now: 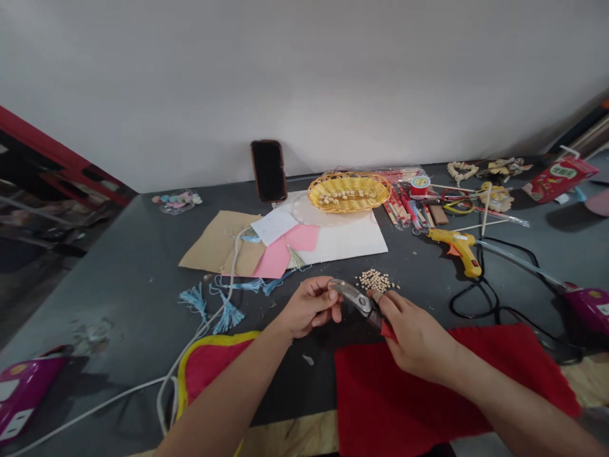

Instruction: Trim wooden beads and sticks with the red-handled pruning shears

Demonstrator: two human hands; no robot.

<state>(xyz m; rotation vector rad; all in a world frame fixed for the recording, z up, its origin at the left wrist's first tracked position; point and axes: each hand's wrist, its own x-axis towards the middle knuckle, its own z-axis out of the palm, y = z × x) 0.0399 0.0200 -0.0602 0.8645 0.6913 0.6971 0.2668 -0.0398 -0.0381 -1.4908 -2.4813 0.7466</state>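
Note:
My right hand [404, 330] is wrapped round the red handles of a pair of pruning shears [354, 294], whose metal blades point left. At the blade end, my left hand [314, 306] is closed with thumb and finger pinched together. Whatever lies between those fingertips is too small to make out. Just beyond the shears is a small heap of pale wooden beads or cut bits [375, 280]. Under my right forearm lies a red cloth [380, 387].
A yellow woven basket [349, 190] holding small pale pieces stands at the back. Blue tassels [228, 315] and a white cable [233, 273] lie left. To the right are a yellow glue gun [459, 249], its black cord, and a red drink carton [561, 178]. A phone [269, 170] leans on the wall.

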